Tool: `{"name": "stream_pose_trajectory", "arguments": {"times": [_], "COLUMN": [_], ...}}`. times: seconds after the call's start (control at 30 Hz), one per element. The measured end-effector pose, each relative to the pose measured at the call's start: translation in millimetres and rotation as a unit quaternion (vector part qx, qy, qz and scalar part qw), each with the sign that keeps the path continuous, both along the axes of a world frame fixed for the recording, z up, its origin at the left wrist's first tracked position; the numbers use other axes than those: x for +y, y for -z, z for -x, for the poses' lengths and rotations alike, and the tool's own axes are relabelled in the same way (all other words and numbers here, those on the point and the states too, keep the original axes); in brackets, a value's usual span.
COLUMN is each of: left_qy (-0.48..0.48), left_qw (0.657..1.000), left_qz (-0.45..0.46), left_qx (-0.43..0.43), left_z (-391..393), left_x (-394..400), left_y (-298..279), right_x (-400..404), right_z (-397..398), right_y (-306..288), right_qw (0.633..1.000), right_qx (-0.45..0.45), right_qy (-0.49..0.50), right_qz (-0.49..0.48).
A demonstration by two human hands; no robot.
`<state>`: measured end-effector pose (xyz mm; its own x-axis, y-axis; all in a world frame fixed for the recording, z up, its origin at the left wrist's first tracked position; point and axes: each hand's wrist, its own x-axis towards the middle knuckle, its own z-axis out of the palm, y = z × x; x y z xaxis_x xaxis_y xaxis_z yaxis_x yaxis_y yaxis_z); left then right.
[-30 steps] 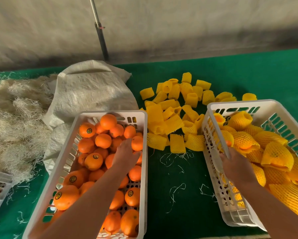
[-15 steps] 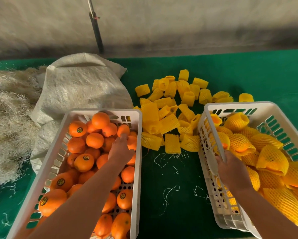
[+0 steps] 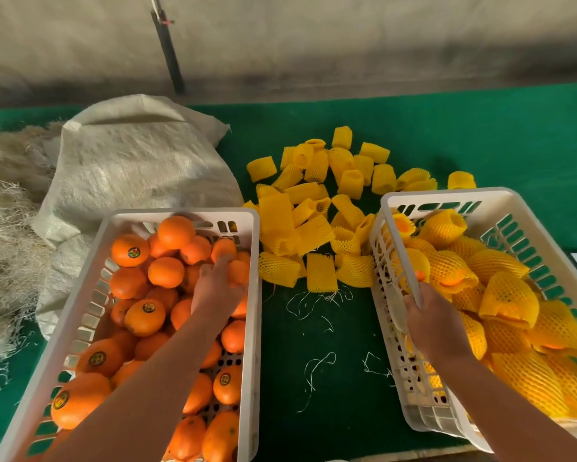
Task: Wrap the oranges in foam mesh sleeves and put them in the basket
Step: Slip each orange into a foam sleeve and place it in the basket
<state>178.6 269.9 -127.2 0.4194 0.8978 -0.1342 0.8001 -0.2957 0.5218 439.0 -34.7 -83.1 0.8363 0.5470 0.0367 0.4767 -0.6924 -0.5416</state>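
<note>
Green table (image 3: 330,378) — two white baskets (image 3: 252,295), loose yellow sleeves (image 3: 317,208), a sack (image 3: 137,168), straw (image 3: 7,228).

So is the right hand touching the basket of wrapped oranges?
Touching. The head view shows the right hand curled over the rim of the white basket, fingers wrapped around its near-left edge.

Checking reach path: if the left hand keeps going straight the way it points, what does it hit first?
Likely the oranges just past the left hand, at the crate's far end; its fingers already seem to touch one, though depth is unclear.
</note>
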Motion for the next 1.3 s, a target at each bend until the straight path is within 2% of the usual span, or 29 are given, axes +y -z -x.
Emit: {"name": "stream_pose_trajectory", "arguments": {"times": [0.07,0.1,0.13,0.2,0.27,0.3,0.33,0.37,0.43,0.53,0.63,0.73,0.8,0.83,0.9,0.97,1.07,1.17,1.3], "left_qy": [-0.052,-0.093,-0.142,-0.198,-0.180,-0.165,-0.139,-0.102,-0.043,-0.034,-0.026,-0.025,0.002,0.027,0.081,0.125,0.161,0.170,0.163], "left_qw": [0.994,0.981,0.949,0.825,0.704,0.657,0.627,0.617,0.639,0.667,0.677,0.710,0.759,0.800,0.891,0.936,0.954,0.958,0.964], "left_qz": [0.039,0.087,0.164,0.342,0.451,0.491,0.521,0.539,0.535,0.524,0.533,0.519,0.470,0.423,0.286,0.171,0.099,0.075,0.049], "left_qx": [-0.089,-0.147,-0.228,-0.403,-0.519,-0.548,-0.562,-0.564,-0.550,-0.529,-0.507,-0.476,-0.451,-0.425,-0.344,-0.280,-0.231,-0.218,-0.205], "left_z": [14,22,28,37,43,44,44,43,37,22,9,-1,-5,-7,-7,-9,-12,-12,-11], "left_x": [-6,-9,-12,-19,-26,-30,-34,-38,-45,-57,-71,-80,-85,-88,-94,-100,-105,-104,-103], "left_y": [-8,-15,-24,-40,-56,-65,-74,-83,-96,-108,-108,-104,-97,-95,-91,-83,-68,-60,-58], "right_x": [0,0,0,-2,-3,-2,-1,-1,-2,-4,-4,-4,-5,-5,-5,-5,-3,9,47], "right_z": [-1,-2,-3,-5,-3,-2,-1,-1,-3,-6,-4,-1,-2,-2,1,3,7,12,25], "right_y": [1,2,4,7,6,4,3,3,6,7,5,1,2,1,-3,-6,-10,-15,-13], "right_qw": [1.000,1.000,1.000,0.999,1.000,1.000,1.000,1.000,1.000,1.000,1.000,0.992,0.990,0.993,0.999,0.999,0.999,0.993,0.981], "right_qx": [-0.002,-0.001,-0.004,-0.006,0.005,0.003,-0.003,-0.005,-0.004,0.016,0.000,-0.044,-0.043,-0.028,0.017,0.034,-0.020,-0.104,-0.125], "right_qy": [0.000,-0.006,-0.019,-0.031,-0.012,-0.006,-0.003,-0.005,-0.014,-0.013,-0.020,-0.069,-0.076,-0.059,-0.014,-0.005,-0.015,-0.047,-0.141], "right_qz": [-0.003,0.002,0.015,0.033,0.008,-0.001,-0.004,-0.002,0.001,0.017,0.023,0.098,0.114,0.099,0.039,0.006,0.024,-0.018,-0.036]}}
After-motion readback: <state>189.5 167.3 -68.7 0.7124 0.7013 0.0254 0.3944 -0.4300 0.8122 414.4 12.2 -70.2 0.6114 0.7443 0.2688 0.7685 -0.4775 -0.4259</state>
